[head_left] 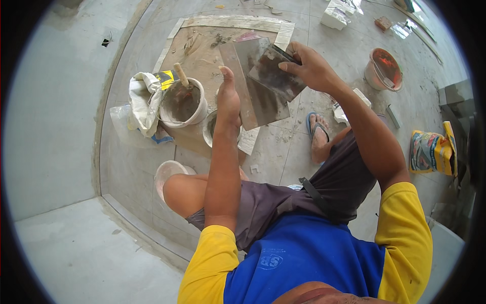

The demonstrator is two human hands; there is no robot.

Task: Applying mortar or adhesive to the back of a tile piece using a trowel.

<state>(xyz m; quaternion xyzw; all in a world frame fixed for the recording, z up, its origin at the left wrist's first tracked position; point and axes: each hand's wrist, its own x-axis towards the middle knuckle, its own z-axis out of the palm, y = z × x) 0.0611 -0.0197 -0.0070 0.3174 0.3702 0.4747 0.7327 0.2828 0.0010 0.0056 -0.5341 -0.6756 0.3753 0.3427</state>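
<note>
Trowel [273, 78] pinched in right hand [310, 66], over board [255, 104] held in left hand [229, 104]; best keep trowel flat, board steady, pressure even.

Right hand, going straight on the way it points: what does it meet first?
Beyond the dark plate it holds, likely the larger panel held by the left hand; depth is unclear.

In the upper centre, the dark rectangular metal-looking blade [272, 76] has a patchy, smeared sheen; the broad grey-brown rectangular panel [253, 99] behind it looks smooth, faintly glossy. Upper left, the pale round plastic bucket [200, 113] is matt and crusted, the tan cylindrical handle [180, 74] smooth wood. At right, the yellow-and-blue printed bag [434, 152] is slick plastic.
</note>
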